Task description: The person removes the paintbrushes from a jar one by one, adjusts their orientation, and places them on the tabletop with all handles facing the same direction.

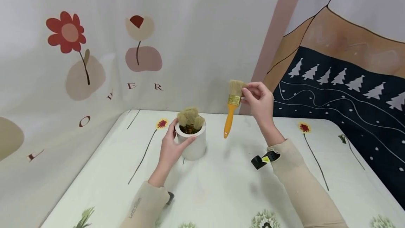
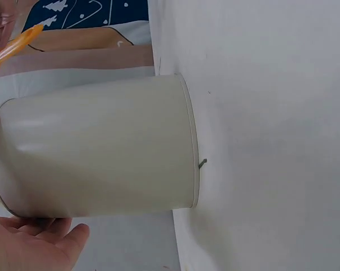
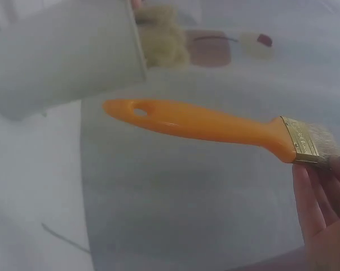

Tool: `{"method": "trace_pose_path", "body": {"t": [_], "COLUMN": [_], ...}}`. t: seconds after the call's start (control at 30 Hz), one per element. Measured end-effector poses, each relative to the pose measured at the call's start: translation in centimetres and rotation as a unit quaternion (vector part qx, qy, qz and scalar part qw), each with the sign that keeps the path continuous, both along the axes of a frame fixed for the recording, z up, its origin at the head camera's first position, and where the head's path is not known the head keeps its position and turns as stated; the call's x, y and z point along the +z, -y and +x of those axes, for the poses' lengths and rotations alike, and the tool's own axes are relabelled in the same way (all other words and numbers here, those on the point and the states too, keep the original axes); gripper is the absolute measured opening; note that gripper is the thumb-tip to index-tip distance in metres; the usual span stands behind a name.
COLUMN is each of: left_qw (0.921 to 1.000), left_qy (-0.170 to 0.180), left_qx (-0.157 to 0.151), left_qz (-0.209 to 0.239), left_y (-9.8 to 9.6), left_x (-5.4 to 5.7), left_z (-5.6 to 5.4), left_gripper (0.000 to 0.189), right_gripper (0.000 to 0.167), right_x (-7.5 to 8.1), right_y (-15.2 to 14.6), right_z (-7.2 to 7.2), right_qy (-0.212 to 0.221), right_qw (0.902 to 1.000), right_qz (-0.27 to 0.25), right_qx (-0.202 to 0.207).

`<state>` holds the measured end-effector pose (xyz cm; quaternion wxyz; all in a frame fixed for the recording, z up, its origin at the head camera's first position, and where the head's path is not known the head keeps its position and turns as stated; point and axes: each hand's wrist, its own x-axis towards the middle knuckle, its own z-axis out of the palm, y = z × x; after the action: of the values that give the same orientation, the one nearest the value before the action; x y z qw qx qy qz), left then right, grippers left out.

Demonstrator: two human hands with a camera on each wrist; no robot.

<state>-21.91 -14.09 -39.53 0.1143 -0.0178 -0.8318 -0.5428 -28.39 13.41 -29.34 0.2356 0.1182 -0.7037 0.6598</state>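
Note:
My right hand pinches a flat paintbrush around its bristles, beside the gold metal band. The brush hangs in the air with its orange handle pointing down. To its left, a white cylindrical pot stands upright on the table, holding several brushes with their pale bristles up; their handles are hidden inside. My left hand grips the pot near its rim, thumb on the near side and fingers round the left. In the left wrist view the pot's smooth wall fills much of the picture.
A white cloth with printed flowers covers the table. Behind it hangs a pale curtain with flower prints, and a dark panel with white trees is at the right. A black wrist strap sits at my right cuff.

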Motion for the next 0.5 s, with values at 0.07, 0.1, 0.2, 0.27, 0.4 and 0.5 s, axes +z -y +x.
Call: {"method": "trace_pose_path", "body": {"t": [0.07,0.1,0.2,0.27,0.4,0.5], "left_qw": [1.0000,1.0000,0.9999,0.9999,0.9999,1.0000], "left_qy": [-0.002,-0.004,-0.005,-0.007,-0.003,0.000], "left_qx": [-0.003,-0.004,-0.003,0.000,0.000,-0.001], "left_qz": [0.006,0.008,0.011,0.013,0.010,0.008], "left_y": [0.0,0.0,0.1,0.1,0.2,0.1], "left_x": [-0.1,-0.2,-0.1,-0.1,-0.1,0.0], "left_z": [0.0,0.0,0.0,-0.1,-0.1,0.0], "left_gripper": [0.094,0.094,0.094,0.094,0.094,0.094], "right_gripper": [0.017,0.017,0.020,0.022,0.024,0.022], "right_x": [-0.8,-1.1,-2.0,-2.6,-3.8,-4.6], "right_y": [-0.4,-0.6,-0.9,-1.1,-1.4,-1.6], "right_z": [-0.3,-0.5,-1.0,-1.4,-2.0,-2.4], "right_qy": [0.014,0.021,0.043,0.057,0.084,0.100], "right_qw": [0.9999,0.9997,0.9990,0.9983,0.9964,0.9949], "right_qz": [-0.002,-0.003,-0.002,-0.001,-0.002,-0.006], "right_qx": [-0.006,-0.007,-0.007,-0.007,-0.012,-0.016]}}
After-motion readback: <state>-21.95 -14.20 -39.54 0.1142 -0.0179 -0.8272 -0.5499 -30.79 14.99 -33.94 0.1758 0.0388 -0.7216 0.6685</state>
